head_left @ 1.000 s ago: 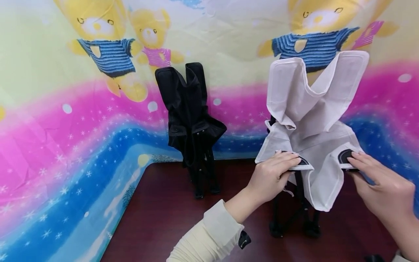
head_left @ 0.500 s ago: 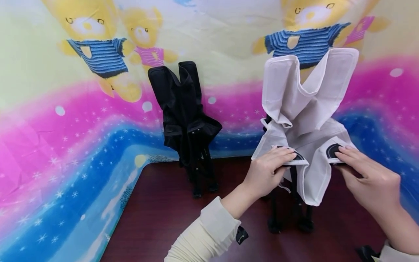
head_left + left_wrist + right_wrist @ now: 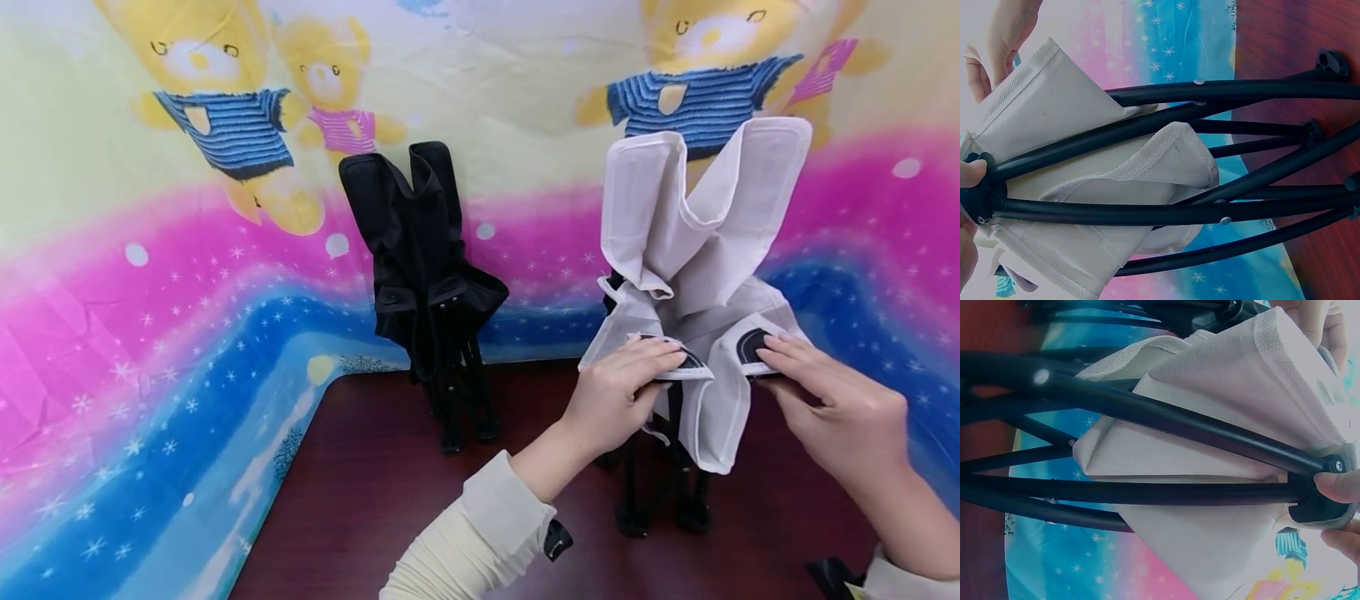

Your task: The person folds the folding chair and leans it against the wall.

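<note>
A partly folded white fabric folding chair (image 3: 693, 250) with black tube legs (image 3: 1110, 215) stands upright on the table. My left hand (image 3: 618, 385) grips its left front seat corner, fingers over the dark corner patch and thumb underneath. On the other front corner, my right hand (image 3: 836, 400) holds in the same way. In the right wrist view, the thumb presses against the black plastic joint (image 3: 1319, 503) under the fabric. Between the two hands the seat cloth sags in a fold. Crossed legs below end in black feet (image 3: 692, 515).
Left of the white chair stands a folded black chair (image 3: 427, 242), apart from it. Both are on a dark red-brown table (image 3: 352, 500) with a rounded far-left corner. A colourful bear-print cloth (image 3: 225, 350) hangs behind.
My hands have come closer together, bringing the white chair's front corners nearer each other and narrowing its legs. The head view has shifted slightly. The black chair stays where it stood.
</note>
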`<control>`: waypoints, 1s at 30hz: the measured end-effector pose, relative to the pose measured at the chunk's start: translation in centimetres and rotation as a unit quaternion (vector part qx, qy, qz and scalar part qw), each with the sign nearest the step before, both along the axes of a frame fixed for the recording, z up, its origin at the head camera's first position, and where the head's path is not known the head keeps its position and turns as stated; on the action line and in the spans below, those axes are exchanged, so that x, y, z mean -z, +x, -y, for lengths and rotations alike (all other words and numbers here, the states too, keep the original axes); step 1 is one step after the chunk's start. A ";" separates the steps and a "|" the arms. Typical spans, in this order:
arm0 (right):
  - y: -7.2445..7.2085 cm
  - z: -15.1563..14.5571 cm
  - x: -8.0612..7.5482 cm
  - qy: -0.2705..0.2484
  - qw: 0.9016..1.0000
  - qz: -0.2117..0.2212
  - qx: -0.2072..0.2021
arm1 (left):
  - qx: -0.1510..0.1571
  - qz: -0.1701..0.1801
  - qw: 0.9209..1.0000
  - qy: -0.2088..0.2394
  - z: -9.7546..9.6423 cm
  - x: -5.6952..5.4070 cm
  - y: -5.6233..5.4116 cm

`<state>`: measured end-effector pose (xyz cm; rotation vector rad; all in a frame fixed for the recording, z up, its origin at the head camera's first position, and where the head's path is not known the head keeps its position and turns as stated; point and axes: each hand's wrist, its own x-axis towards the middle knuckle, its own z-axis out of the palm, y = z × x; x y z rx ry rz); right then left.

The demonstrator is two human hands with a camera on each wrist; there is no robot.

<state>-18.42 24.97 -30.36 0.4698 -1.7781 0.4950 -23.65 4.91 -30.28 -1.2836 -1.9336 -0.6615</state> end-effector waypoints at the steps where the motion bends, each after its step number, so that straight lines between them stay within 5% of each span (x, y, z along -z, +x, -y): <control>1: 0.0 0.0 0.0 0.000 1.000 0.000 -0.003 | 0.000 0.001 1.000 -0.001 0.0 0.0 0.0; 30: -0.6 1.0 -0.6 -0.025 0.998 -0.002 -0.054 | -0.007 -0.016 1.000 -0.014 -0.8 -0.1 -0.4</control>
